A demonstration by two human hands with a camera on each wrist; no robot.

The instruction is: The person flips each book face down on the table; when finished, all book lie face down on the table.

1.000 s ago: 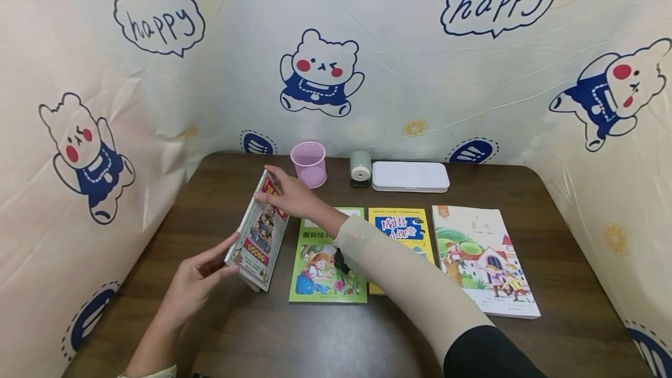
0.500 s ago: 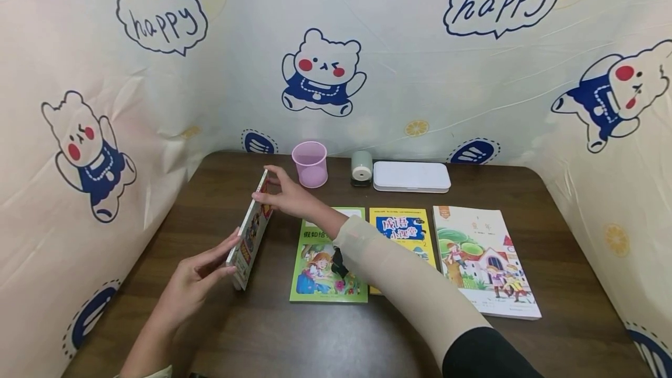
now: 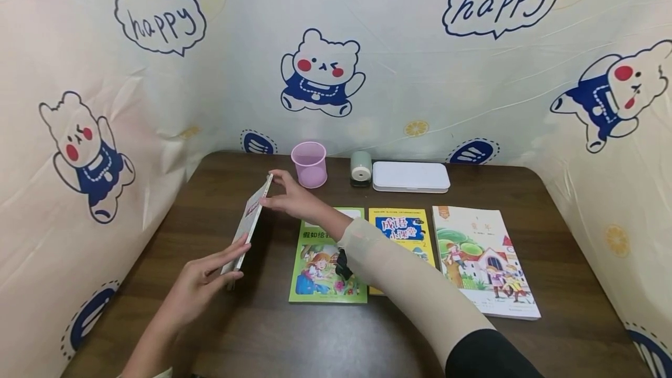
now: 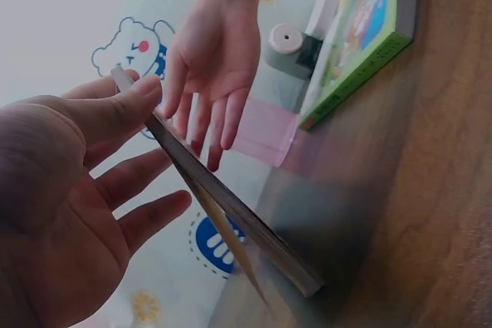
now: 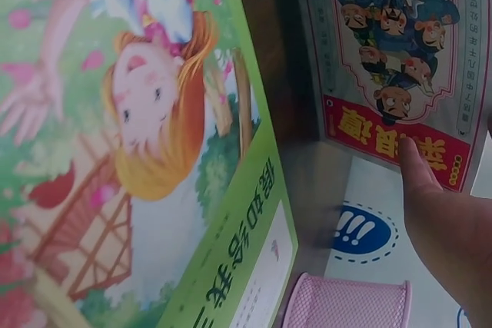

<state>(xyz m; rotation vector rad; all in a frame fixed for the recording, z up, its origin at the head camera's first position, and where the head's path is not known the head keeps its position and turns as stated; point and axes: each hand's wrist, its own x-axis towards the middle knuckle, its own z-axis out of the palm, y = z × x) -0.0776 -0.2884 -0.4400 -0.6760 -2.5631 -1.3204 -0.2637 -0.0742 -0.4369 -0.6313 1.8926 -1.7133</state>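
Note:
Both hands hold a thin comic-style book [image 3: 249,220] on edge at the left of the table, its pale back side showing in the head view. The left hand [image 3: 195,290] pinches its near end, thumb on one face and fingers on the other. At the far end, the right hand [image 3: 295,198] grips it between thumb and fingers. Its cover [image 5: 396,44], with red panels and cartoon figures, faces the right wrist view. The page edge [image 4: 231,197] shows in the left wrist view, with one thin cover or leaf splayed away from the block.
A green book [image 3: 328,276], a yellow book [image 3: 401,229] and a white book [image 3: 483,261] lie in a row. The right forearm crosses over the first two. Behind stand a pink mesh cup [image 3: 310,168], a pencil sharpener [image 3: 361,169] and a white case [image 3: 411,177].
The held book has turned about its long axis: its illustrated cover faced the head view, then narrowed, and now the pale back side shows instead. Both hands stay at its ends.

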